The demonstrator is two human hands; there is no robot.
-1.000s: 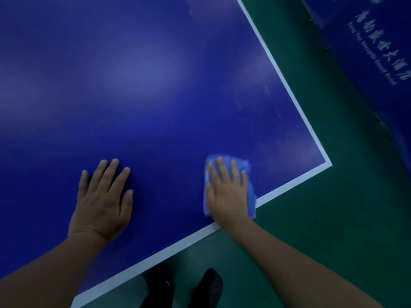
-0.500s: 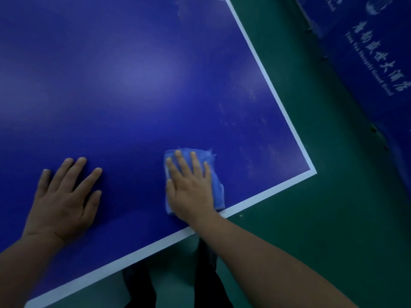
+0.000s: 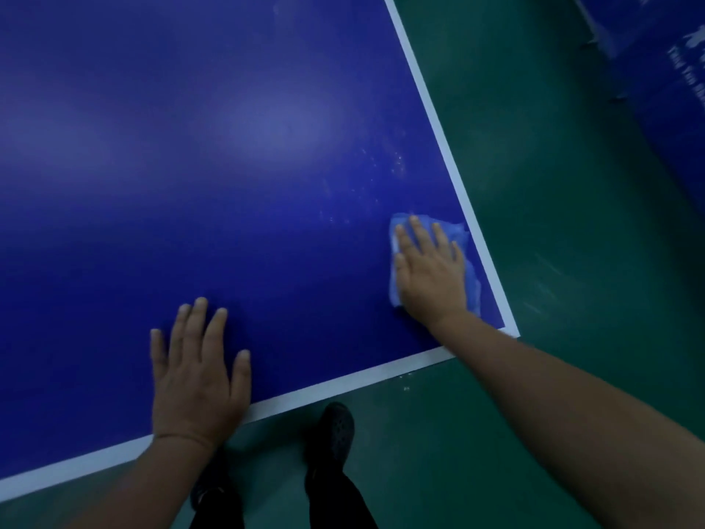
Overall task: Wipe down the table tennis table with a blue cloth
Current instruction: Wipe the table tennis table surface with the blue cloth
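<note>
Right hand (image 3: 429, 269) flat on the blue cloth (image 3: 471, 257), fingers straight and a little apart, pressing it down onto the tabletop (image 3: 229, 147). Cloth bunched under the palm, sticking out past the fingertips and on the right side. Sitting near the right corner of the tabletop, just beside the white line (image 3: 438, 120) along the right edge, not far from the near edge.

Left hand (image 3: 196, 372) flat on the bare blue tabletop too, fingers straight and spread wide, holding nothing. Resting close to the near white edge, well apart from the cloth, off to the left of it.

Small pale specks and smudges (image 3: 381, 173) on the tabletop, just beyond the cloth on the far side. Soft shine across the middle of the blue top.

Green floor (image 3: 553, 185) to the right and below. Dark shoe (image 3: 335, 429) and dark trouser legs down by the near edge. Blue board with white writing (image 3: 671, 70) at the far right, too blurry to read.
</note>
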